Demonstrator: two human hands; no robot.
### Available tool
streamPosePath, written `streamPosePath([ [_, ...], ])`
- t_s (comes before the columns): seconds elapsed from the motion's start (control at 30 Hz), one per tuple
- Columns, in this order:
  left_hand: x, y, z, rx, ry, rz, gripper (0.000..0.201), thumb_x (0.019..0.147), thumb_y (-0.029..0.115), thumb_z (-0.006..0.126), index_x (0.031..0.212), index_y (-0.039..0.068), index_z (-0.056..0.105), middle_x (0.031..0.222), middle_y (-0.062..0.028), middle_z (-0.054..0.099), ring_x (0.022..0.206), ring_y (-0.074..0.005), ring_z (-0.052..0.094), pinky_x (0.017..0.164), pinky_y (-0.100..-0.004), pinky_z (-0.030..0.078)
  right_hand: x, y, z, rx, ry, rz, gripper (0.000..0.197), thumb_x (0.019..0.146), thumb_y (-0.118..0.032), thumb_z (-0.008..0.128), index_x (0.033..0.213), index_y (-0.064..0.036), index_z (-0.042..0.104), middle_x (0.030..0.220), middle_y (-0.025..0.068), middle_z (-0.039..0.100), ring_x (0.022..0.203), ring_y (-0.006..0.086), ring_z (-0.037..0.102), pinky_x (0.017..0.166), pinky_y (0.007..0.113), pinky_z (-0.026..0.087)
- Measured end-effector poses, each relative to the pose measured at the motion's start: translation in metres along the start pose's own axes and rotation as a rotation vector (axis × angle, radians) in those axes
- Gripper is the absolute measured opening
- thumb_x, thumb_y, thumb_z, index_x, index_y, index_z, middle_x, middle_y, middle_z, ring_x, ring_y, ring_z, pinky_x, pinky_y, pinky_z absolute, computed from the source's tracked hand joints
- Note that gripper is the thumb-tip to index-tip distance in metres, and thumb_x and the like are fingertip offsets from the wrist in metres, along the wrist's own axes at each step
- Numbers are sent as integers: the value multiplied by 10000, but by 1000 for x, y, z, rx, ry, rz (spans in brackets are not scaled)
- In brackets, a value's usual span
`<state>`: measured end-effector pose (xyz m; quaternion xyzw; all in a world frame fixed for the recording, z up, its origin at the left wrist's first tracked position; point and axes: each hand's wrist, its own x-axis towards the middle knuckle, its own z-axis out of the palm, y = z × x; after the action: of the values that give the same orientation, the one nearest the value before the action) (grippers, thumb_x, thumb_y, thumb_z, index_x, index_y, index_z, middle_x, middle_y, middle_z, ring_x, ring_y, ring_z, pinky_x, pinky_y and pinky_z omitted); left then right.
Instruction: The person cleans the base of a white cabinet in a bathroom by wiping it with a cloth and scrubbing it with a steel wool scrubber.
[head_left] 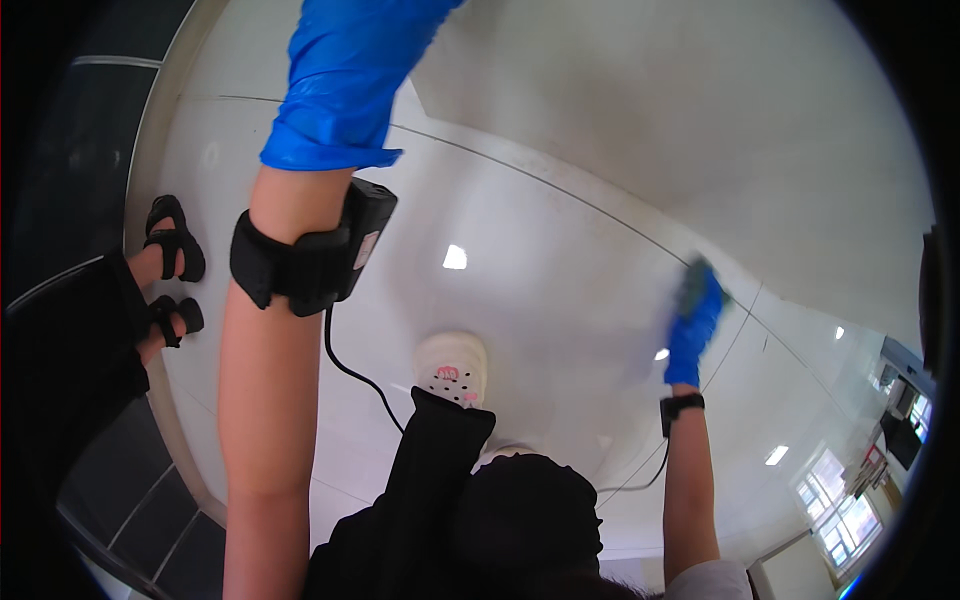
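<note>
My left arm reaches up past the top edge of the head view, in a blue rubber glove [350,75]. The fingers of my left hand lie outside the picture, so what they hold or touch is hidden. A black strap with a small box [318,255] wraps that forearm. On the right, my right hand [697,318], also gloved in blue, is smeared by motion. It appears closed on a dark green pad [692,283], near the lower edge of a pale, smooth surface [650,120]. A black wrist strap [682,405] sits below this glove.
Glossy white floor tiles [560,300] with dark joints spread below me. My white clog [452,370] stands in the middle. Another person's feet in black sandals [175,240] are at the left, beside dark tiles [90,150]. Cables [355,370] run from both arm straps.
</note>
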<state>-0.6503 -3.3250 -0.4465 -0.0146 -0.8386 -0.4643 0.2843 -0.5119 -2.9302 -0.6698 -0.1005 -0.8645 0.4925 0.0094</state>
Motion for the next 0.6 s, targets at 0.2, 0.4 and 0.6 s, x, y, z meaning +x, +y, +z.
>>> streamPosePath([
  [0.2, 2, 9, 2, 42, -27, -8, 740, 708, 237, 764, 1169, -116, 307, 1047, -205, 509, 914, -235, 552, 774, -288, 478, -1, 6, 41, -220, 137, -161, 406, 922, -76, 370, 1313, 31, 352, 1274, 164, 471, 1081, 258, 523, 966, 327, 374],
  [0.4, 7, 12, 8, 62, -37, -15, 746, 715, 248, 758, 1174, -122, 301, 1059, -221, 500, 911, -248, 555, 772, -299, 482, -4, -106, 215, -773, -165, -717, 335, 813, -97, 498, 1142, -38, 491, 763, 97, 577, 687, 177, 585, 649, 312, 473],
  [0.6, 3, 11, 3, 95, -46, -6, 754, 718, 257, 753, 1178, -129, 297, 1061, -232, 498, 908, -258, 558, 770, -306, 485, 2, -44, 114, -816, -213, -355, 379, 874, -100, 455, 1246, -29, 454, 927, 124, 591, 720, 243, 565, 651, 332, 458],
])
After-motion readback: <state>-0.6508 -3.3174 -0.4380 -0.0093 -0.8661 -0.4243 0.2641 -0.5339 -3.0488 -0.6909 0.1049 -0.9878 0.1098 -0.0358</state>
